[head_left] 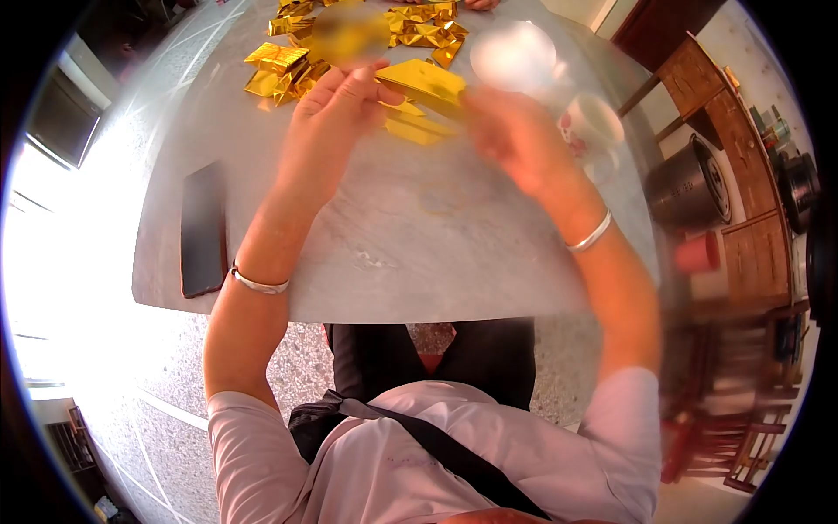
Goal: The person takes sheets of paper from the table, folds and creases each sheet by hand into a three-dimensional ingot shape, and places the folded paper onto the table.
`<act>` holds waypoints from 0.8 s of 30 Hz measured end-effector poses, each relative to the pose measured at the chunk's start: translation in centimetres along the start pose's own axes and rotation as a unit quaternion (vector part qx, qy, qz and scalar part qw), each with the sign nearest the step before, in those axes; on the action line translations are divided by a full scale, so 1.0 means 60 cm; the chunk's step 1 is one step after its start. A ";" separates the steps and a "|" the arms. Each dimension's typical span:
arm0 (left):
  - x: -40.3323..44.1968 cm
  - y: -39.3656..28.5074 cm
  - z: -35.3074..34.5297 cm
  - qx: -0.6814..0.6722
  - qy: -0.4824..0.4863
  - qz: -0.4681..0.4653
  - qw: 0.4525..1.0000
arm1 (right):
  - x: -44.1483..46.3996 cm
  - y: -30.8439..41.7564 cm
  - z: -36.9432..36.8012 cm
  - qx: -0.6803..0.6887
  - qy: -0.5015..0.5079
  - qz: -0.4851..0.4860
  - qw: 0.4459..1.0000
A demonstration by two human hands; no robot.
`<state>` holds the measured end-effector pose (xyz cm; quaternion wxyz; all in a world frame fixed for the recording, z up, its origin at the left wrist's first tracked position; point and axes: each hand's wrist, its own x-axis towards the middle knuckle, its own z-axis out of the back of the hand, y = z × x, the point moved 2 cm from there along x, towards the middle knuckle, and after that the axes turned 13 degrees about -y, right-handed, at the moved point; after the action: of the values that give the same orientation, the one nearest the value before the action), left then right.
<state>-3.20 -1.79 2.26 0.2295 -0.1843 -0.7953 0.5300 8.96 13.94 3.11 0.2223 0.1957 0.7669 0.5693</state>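
A black smartphone [203, 231] lies on the marble bench [436, 288]. A lidded pot [690, 185] stands beside the wooden desk [749, 188].

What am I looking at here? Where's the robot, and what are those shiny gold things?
There's no robot here! This is one picture, from a camera worn on a person's head, looking forward and down at their own bare arms. The edges look curved and dark.

The left hand and right hand hold a folded golden piece between them. The right hand is blurry.

On the grey table, more shiny gold pieces lie at the far side. A dark, flat thing like a phone is on the left. On the right are a patterned cup and something round and white, too blurry to name.
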 end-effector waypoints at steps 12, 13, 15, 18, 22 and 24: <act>-0.007 0.003 -0.007 0.116 -0.016 -0.105 0.987 | -0.015 0.002 -0.018 -0.188 0.034 0.156 0.969; -0.009 0.002 -0.008 0.129 -0.018 -0.118 0.984 | -0.016 0.002 -0.019 -0.193 0.045 0.158 0.967; -0.011 0.001 -0.010 0.129 -0.022 -0.121 0.984 | -0.017 0.002 -0.020 -0.205 0.067 0.162 0.963; -0.008 0.004 -0.007 0.122 -0.021 -0.126 0.984 | -0.021 0.006 -0.020 -0.203 0.077 0.144 0.965; -0.010 0.002 -0.006 0.139 -0.035 -0.139 0.980 | -0.019 0.005 -0.020 -0.208 0.070 0.159 0.962; -0.009 0.002 -0.006 0.138 -0.034 -0.137 0.980 | -0.021 0.007 -0.020 -0.252 0.070 0.208 0.942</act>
<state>-2.55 -1.77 2.18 0.2957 -0.0217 -0.7396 0.6042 9.34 12.44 3.94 0.0866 0.2480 0.5539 0.7901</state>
